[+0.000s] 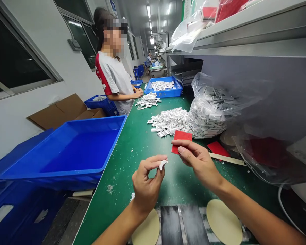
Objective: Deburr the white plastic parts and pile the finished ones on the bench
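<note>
My left hand (148,182) pinches a small white piece (163,164) between thumb and fingers, above the green table. To its right, my right hand (197,160) grips a flat red square sheet (181,140), which looks like sandpaper, thumb on the near side. The two held things are apart, a short gap between them. Past my hands lies a heap of small white pieces (170,119), spilling from a clear plastic bag (209,105). Another red sheet (218,149) and a pale stick (228,159) lie right of my right hand.
A large blue bin (73,149) stands left of the green tabletop (122,166). Farther back are a blue tray (177,91) of white pieces and a person (117,78) at the table. A shelf (244,37) overhangs the right. Cream oval pads (224,222) lie in front.
</note>
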A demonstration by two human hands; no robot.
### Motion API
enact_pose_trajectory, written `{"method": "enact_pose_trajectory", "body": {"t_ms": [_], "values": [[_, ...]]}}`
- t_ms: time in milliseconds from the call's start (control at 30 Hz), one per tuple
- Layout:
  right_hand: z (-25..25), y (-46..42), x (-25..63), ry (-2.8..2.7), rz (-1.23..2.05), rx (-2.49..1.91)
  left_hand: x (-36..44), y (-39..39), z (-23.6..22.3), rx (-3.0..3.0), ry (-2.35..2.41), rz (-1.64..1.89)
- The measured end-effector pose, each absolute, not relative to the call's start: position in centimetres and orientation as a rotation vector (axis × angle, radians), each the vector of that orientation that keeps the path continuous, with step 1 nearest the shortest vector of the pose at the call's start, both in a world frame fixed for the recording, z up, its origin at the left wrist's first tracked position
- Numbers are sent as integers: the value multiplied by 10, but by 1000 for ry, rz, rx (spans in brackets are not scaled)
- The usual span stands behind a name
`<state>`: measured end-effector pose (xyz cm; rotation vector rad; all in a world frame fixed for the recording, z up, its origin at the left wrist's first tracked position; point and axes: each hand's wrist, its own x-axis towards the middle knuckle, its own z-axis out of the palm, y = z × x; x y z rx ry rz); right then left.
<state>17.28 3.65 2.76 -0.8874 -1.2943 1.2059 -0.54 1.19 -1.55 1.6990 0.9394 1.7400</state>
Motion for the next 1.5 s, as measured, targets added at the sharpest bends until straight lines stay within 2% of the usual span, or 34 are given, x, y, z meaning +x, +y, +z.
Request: {"method": "enact_pose_trajectory", "body": {"t_ms": [367,600,1033,1233,1500], "values": [[25,24,174,-1392,1615,-575,-9,11,-13,2091,984,1905],[24,42,180,-1224,1166,-996,-8,8,-16,2052,976,1973],[31,22,175,-1572,1487,-534,-9,9,-12,2134,1039,1994],[25,38,178,-1450,1134,-932,-8,8,-12,2070,986,2027],[34,16,174,-1707,1338,-525,-11,7,-11,2170,1061,2028]]}}
